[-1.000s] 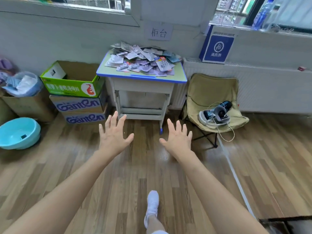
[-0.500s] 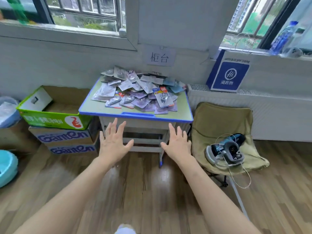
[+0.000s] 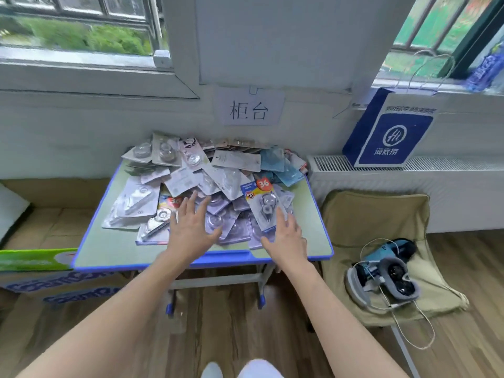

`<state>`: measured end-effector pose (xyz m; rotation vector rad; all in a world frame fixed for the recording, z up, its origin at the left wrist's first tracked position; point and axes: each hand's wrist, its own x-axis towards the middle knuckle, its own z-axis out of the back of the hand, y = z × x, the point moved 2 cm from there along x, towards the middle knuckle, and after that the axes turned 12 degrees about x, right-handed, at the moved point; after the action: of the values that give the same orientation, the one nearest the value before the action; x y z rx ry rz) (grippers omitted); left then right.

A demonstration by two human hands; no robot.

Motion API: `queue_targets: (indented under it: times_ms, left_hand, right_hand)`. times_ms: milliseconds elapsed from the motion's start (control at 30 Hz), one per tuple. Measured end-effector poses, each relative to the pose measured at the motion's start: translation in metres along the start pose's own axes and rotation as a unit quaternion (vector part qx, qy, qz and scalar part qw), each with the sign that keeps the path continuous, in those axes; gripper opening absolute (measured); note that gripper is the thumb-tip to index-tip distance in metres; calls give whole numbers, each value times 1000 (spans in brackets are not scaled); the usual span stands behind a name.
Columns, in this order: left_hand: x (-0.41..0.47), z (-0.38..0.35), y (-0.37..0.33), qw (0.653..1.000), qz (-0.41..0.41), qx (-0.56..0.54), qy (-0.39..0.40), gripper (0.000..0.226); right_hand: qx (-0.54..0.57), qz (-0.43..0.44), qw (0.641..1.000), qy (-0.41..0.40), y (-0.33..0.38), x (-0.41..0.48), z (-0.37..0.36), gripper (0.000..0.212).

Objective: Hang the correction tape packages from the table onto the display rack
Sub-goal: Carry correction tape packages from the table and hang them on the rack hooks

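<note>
Lying jumbled, correction tape packages [image 3: 218,181], topmost package [image 3: 263,207] lengthwise near-to-far, header toward wall [image 3: 81,132], left hand [image 3: 191,230], right hand [image 3: 286,238] spread empty.

The person is wearing a white shoe [image 3: 212,371]; a second white piece [image 3: 260,369] beside it is showing too cropped to identify.
</note>
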<state>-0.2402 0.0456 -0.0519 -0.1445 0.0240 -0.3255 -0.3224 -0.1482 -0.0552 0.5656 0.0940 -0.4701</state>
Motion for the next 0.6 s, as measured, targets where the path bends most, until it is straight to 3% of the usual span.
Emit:
queue_targets:
  times_ms: [333, 600]
  left_hand:
    - [112, -31, -14, 999, 17, -11, 28, 74]
    - [176, -39, -25, 998, 33, -33, 34, 72]
  right_hand:
    - [-22, 34, 998, 56, 2, 121, -34, 95]
    - [-16, 56, 998, 34, -24, 148, -41, 88]
